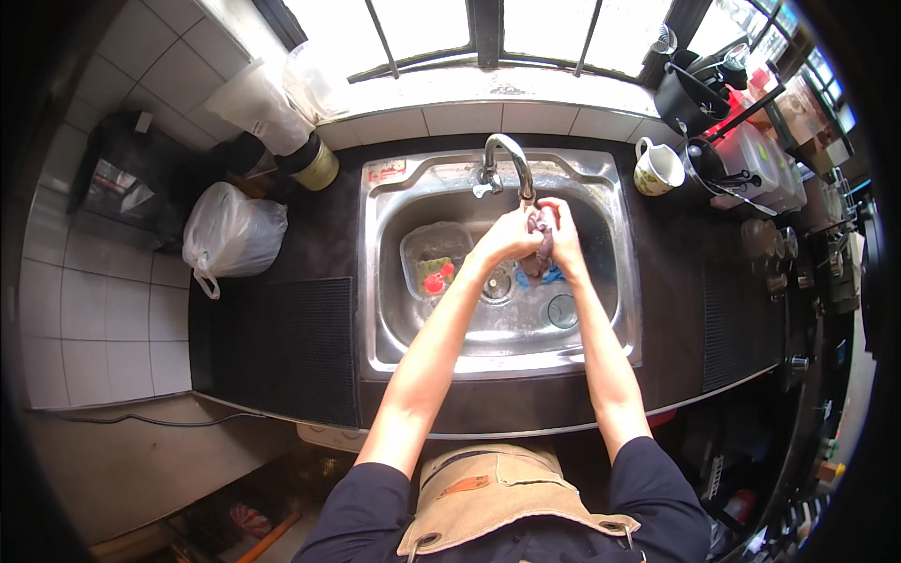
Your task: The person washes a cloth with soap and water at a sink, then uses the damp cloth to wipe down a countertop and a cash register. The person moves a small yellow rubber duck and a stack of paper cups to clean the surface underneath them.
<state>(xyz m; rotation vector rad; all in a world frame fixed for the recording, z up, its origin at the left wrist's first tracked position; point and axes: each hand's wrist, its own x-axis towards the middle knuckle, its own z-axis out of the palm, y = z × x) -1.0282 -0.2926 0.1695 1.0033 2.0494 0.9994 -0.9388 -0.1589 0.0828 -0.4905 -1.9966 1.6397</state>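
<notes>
Both hands are raised over the right half of a stainless steel sink (486, 362), under the curved metal faucet (517, 155). My left hand (508, 236) and my right hand (564, 236) grip a dark brownish-purple wet cloth (538, 260) between them, its lower end hanging down. Behind it a blue cloth (552, 276) lies in the basin. A clear drinking glass (562, 310) is below my right wrist. At the basin's left sits a clear plastic container (415, 246), with a yellow-green sponge (431, 267) and a red plastic piece (434, 283) in it. Whether water runs is hard to tell.
On the left of the black counter are a tied white plastic bag (236, 229), a jar (313, 165) and a black mat (281, 352). To the right stand a patterned mug (658, 167), a black utensil holder (690, 95) and plastic boxes (753, 158). A window is behind.
</notes>
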